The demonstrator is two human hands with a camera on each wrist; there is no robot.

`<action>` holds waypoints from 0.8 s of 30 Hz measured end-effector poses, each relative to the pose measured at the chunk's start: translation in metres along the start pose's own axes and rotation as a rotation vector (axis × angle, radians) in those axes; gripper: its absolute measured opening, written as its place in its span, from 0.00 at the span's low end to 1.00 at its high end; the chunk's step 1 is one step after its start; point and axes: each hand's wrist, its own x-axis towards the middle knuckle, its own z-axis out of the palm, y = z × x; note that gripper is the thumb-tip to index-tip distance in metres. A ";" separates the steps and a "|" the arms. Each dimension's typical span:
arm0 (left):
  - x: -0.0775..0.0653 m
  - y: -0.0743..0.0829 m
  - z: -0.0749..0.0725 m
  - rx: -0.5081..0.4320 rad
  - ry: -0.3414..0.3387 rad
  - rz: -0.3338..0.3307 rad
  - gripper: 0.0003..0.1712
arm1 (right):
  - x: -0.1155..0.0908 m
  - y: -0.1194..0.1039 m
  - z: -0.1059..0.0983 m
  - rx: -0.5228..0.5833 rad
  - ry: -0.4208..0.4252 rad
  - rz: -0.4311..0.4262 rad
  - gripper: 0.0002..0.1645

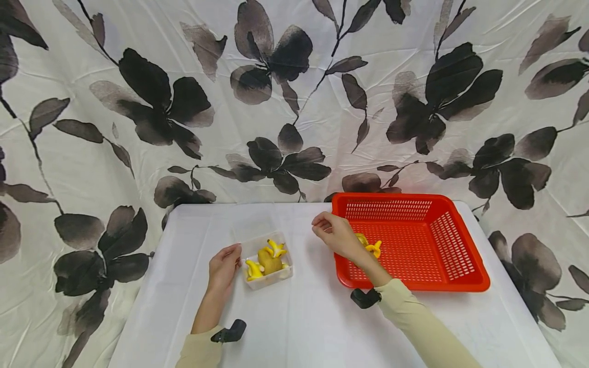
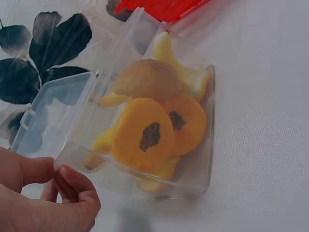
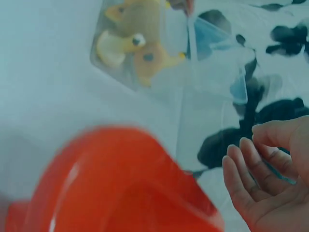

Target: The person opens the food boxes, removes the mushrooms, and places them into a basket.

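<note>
A clear plastic box (image 1: 269, 282) with its lid (image 2: 53, 108) folded back stands left of the middle of the table. Inside lie yellow banana-like pieces (image 1: 253, 270) and a brownish rounded piece (image 1: 272, 261). The left wrist view shows orange rounded pieces (image 2: 143, 135) with dark centres through the box wall. My left hand (image 1: 224, 267) pinches the box's left edge between thumb and fingertips. Over the left rim of a red basket (image 1: 414, 255) hovers my right hand (image 1: 338, 234), fingers loosely bent with nothing in them. Yellow-orange pieces (image 1: 375, 249) lie in the basket, partly hidden by my right arm.
White cloth covers the table (image 1: 294, 327). The basket takes up its right side, reaching the back edge. A floral curtain (image 1: 276, 102) hangs behind the table. Dark wrist mounts (image 1: 229, 332) sit on both sleeves.
</note>
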 end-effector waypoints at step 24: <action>0.002 -0.004 -0.001 -0.014 -0.018 0.028 0.22 | 0.014 -0.023 0.085 0.011 -0.256 -0.183 0.11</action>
